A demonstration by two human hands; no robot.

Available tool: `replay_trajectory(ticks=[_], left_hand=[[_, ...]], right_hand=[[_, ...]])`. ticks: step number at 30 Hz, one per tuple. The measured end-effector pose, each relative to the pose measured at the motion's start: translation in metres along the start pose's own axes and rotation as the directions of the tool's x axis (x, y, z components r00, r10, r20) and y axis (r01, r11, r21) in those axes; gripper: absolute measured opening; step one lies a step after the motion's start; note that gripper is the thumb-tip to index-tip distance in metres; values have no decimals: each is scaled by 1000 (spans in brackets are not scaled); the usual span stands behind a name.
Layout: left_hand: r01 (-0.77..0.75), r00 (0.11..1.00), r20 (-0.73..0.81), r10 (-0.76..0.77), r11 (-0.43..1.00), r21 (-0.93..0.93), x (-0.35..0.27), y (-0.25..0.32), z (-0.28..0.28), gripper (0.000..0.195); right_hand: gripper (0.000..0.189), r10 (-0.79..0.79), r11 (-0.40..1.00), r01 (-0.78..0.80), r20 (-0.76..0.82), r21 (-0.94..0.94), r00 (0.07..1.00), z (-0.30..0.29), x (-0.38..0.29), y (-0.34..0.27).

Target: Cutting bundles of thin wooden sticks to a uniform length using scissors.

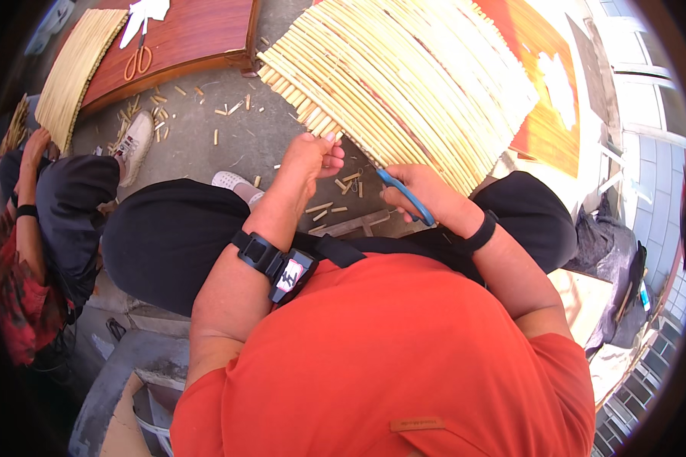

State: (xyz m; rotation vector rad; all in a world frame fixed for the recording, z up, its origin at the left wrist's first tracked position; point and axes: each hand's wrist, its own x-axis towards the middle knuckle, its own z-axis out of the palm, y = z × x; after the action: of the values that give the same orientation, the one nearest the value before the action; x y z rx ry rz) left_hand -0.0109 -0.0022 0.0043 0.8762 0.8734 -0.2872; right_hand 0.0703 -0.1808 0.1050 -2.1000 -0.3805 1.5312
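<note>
A large mat of pale reed stalks (pixel 400 85) lies before me on a wooden table, its near edge towards my lap. The fingertips and thumb of my left hand (pixel 315 157) pinch a stalk end at the mat's near left corner, where several short ends stick out. Blue-handled scissors (pixel 406 194) are in my right hand (pixel 426 191), at the mat's near edge. Their blades point up and left along that edge and are partly hidden by it.
Cut stalk pieces (pixel 351 185) lie scattered on the concrete floor (pixel 197 123). At the left, a co-worker's hand (pixel 36 143) touches another reed mat (pixel 80 68) on a reddish wooden table (pixel 188 34), where orange-handled scissors (pixel 138 61) rest. A wooden bar (pixel 357 223) is near my lap.
</note>
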Motion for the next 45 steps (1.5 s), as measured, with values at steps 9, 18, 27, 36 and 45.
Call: replay_trajectory(ticks=[9,18,27,36,45], left_hand=[[3,1000,-6,-3,1000,5,-2,1,1,16],[5,1000,2,-5,1000,2,-1,-2,1,16],[20,1000,7,-20,1000,21,-2,2,-1,17],[38,999,22,-38,999,6,-2,2,-1,17],[25,999,25,-29,986,163,-7,8,1,17]], right_hand=[[16,-1,981,-20,106,192,994,-7,2,0],[16,-26,992,15,87,129,996,-5,3,-5],[13,-15,998,14,28,53,999,1,3,-2],[11,10,987,-28,114,158,993,-4,6,2],[15,34,969,-81,199,232,979,-10,5,0]])
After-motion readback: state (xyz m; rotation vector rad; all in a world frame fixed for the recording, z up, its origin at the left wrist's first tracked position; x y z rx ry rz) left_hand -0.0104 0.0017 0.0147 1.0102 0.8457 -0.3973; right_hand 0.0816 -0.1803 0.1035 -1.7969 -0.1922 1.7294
